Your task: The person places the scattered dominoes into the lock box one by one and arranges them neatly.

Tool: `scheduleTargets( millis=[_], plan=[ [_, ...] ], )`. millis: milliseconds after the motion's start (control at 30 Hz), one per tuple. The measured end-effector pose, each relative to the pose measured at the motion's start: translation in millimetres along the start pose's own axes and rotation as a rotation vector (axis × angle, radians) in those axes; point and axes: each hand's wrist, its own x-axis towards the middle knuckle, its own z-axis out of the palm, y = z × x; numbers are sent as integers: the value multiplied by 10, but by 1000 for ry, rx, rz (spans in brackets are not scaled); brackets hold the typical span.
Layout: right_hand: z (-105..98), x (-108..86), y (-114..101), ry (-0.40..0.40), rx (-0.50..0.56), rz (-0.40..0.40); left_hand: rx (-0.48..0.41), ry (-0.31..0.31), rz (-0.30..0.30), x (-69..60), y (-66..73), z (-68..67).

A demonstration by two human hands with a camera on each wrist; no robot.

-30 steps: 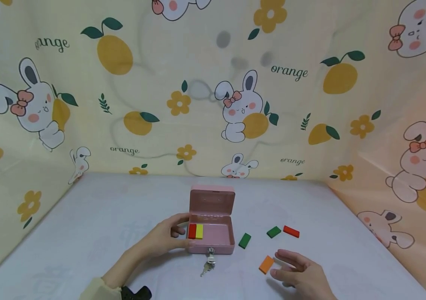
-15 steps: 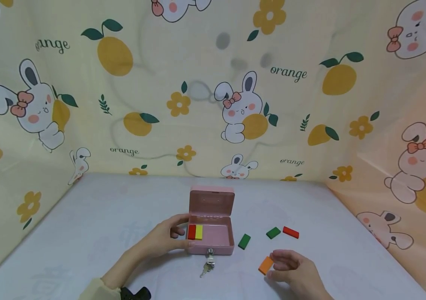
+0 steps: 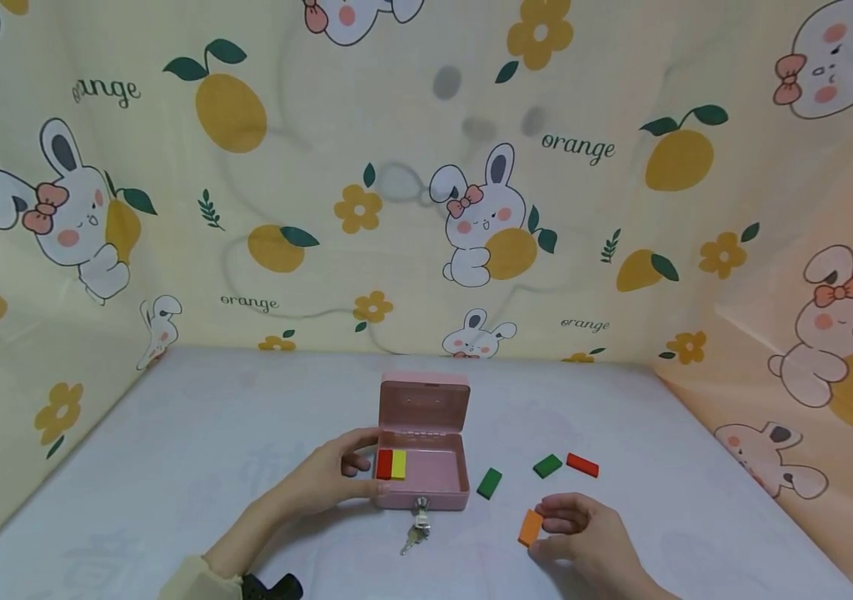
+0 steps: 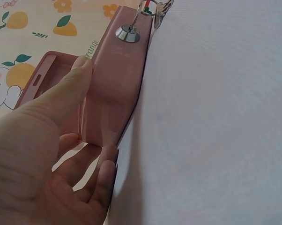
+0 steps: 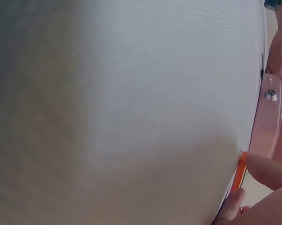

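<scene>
Orange block: the orange block (image 3: 531,528) is on the near right part of the white table (image 3: 246,400), to the right of the pink box and nearer the person.
Right hand: the right hand (image 3: 591,537) pinches the orange block, thumb at its near end and fingertips at its far end, so the grip is only as wide as the block is long.
Loose blocks: one green block (image 3: 490,483) lies just beside the box; farther right, a second green block (image 3: 547,466) and a red block (image 3: 582,465) lie near each other.
Pink box: the pink box (image 3: 445,500) stands with its lid (image 3: 424,406) raised.
Inside the box: a red piece (image 3: 385,464) and a yellow piece (image 3: 399,464) sit side by side at the left end.
Keys: the keys (image 3: 416,532) hang at the front lock (image 3: 422,503).
Left hand: the left hand (image 3: 325,475) grips the box's left end, partly open around it, thumb at the front.
Left arm: pale sleeve (image 3: 202,579), black strap (image 3: 272,587) near the wrist.
Backdrop: a yellow cloth (image 3: 396,100) printed with rabbits, oranges and flowers.
</scene>
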Motion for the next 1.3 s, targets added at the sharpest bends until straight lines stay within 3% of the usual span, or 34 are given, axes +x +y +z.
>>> scheduleTargets(
  millis=[533, 1300],
  plan=[
    [62, 23, 0, 43, -103, 4, -16, -1, -10, -8, -7, -7],
    [23, 6, -16, -17, -127, -28, -12, -12, 14, -16, -10, -15]
  ],
)
